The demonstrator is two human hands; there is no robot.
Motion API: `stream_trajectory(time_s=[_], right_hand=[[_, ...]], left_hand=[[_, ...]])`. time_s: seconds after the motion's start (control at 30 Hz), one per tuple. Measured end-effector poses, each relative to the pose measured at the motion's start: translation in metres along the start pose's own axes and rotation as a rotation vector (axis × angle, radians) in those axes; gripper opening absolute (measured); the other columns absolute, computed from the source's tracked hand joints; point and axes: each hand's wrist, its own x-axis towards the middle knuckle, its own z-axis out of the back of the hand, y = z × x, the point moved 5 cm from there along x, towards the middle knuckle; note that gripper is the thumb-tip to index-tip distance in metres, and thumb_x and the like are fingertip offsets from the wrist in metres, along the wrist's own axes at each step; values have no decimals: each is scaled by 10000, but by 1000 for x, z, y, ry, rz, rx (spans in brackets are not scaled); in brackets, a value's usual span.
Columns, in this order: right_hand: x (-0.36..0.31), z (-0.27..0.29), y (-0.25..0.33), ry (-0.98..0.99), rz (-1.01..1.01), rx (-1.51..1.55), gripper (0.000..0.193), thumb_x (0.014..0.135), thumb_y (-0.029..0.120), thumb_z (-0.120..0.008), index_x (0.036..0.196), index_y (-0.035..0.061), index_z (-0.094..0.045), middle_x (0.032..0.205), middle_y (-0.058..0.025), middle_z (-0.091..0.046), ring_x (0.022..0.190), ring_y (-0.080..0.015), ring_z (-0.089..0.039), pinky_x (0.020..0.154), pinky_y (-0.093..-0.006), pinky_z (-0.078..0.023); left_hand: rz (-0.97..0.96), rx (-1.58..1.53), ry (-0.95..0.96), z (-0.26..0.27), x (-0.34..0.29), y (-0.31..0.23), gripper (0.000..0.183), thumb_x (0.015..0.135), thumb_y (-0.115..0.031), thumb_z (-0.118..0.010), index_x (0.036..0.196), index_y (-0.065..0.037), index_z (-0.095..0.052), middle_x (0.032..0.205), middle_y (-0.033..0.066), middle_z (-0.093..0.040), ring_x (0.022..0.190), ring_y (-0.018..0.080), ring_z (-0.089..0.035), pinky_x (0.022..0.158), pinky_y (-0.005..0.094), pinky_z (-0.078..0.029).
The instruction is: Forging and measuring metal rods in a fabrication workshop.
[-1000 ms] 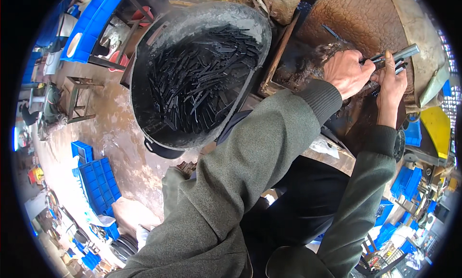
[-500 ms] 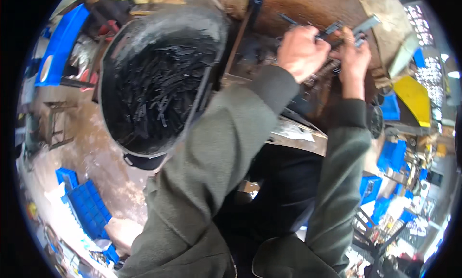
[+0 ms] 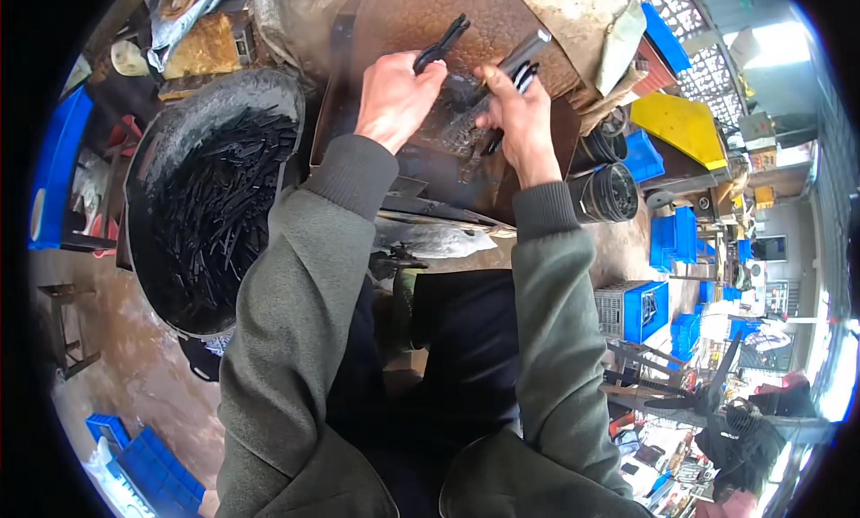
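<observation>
My left hand [image 3: 399, 97], above the brown worktable [image 3: 421, 16], is closed around slender black pieces [image 3: 443, 43] that stick out beyond the fingers. To its right, my right hand [image 3: 518, 115] grips several dark flat strips [image 3: 528, 47]; one has a grey, shiny face and another dark end shows below the fingers. The two hands are apart. Between them lies a dark, wet-looking patch of the tabletop. My palms hide the lower ends of what I hold, and the exact kind of piece cannot be made out.
A large black tub [image 3: 143, 182] full of thin black strips stands left of the table. Dark buckets [image 3: 609, 194] are at the table's right, near a yellow panel [image 3: 679, 128]. Cloth [image 3: 573, 16] covers the far right corner. Blue crates [image 3: 647, 310] stand farther right.
My hands have separated; the left has moved left with black pieces in it. The right still holds dark strips. The view has turned, showing more of the right side.
</observation>
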Motion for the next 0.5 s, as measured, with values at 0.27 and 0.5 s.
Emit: stream_trajectory(time_s=[0.27, 0.5], right_hand=[[-108, 10, -2, 481, -21, -234, 241, 863, 88, -741, 1079, 33, -650, 1158, -75, -669, 780, -125, -656, 530, -263, -549], [-152, 2, -24, 689, 597, -764, 278, 823, 9, -708, 1093, 19, -642, 1192, -53, -662, 843, -102, -653, 602, -258, -560]], left_hand=[[-124, 135, 139, -4, 2, 16, 293, 895, -281, -637, 947, 1, -694, 763, 215, -663, 749, 354, -675, 695, 417, -502], [-277, 436, 187, -21, 2, 44, 279, 894, -285, -663, 968, -21, -713, 801, 226, -660, 771, 390, -655, 709, 438, -502]])
